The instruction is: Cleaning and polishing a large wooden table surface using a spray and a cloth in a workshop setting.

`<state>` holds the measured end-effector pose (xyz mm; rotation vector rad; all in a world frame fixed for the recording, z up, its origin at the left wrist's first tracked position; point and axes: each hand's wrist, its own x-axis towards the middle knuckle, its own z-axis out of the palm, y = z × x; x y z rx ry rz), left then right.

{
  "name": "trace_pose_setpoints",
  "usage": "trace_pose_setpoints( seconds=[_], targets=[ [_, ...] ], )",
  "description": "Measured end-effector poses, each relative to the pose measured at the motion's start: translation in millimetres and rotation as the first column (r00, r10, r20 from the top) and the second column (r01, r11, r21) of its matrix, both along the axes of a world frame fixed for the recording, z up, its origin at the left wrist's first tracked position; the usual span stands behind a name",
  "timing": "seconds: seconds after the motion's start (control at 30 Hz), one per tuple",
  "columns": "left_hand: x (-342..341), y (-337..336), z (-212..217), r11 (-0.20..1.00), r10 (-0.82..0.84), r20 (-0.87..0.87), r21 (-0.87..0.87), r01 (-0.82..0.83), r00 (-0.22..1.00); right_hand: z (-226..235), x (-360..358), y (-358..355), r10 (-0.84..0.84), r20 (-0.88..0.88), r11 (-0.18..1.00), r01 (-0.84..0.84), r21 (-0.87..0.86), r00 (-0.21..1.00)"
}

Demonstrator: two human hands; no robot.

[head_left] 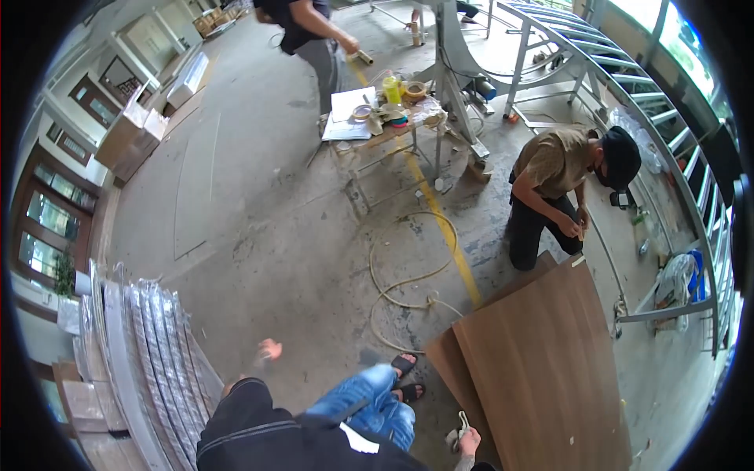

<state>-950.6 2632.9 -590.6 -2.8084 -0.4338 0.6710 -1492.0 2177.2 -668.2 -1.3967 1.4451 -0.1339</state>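
Observation:
My left hand [269, 349] hangs out to the left over the concrete floor; it is smeared by motion, so its fingers are unclear. Low on the right, my right hand [470, 443] is closed on a crumpled whitish cloth [455, 434], whose exact kind is too small to make out. Just beyond that hand lie large brown wood-grain boards [542, 361], stacked slightly askew on the floor. A person in a brown shirt [561, 169] kneels at their far edge, with both hands close together around something small.
A pale hose [379, 292] coils ahead of my sandaled feet. Plastic-wrapped panels [157, 337] stand at the left. A cluttered work table [377, 145] is farther ahead, with another person [310, 47] behind it. Metal racks [667, 118] line the right.

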Motion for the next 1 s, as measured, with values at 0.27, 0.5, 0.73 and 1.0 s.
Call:
trace_pose_setpoints(
  seconds=[0.27, 0.5, 0.73, 1.0],
  targets=[
    [-5, -187, 21, 0.664, -0.546, -0.371, -0.738, 0.118, 0.751, 72, 56, 4, -0.407, -0.04, 0.818, 0.383, 0.429, 0.913],
    [222, -329, 4, 0.52, -0.702, -0.354, -0.847, 0.106, 0.618, 74, 203, 13, -0.135, -0.179, 0.903, 0.195, 0.384, 0.975],
    [492, -656, 24, -0.12, -0.519, 0.595, -0.762, 0.636, 0.614, 56, 391, -37, 0.27, -0.313, 0.963, -0.261, 0.071, 0.91],
    [678, -810, -4, 0.49, -0.499, 0.598, -0.402, 0.773, 0.627, 199, 642, -167, 0.092, 0.025, 0.978, -0.095, 0.184, 0.995]
  ],
)
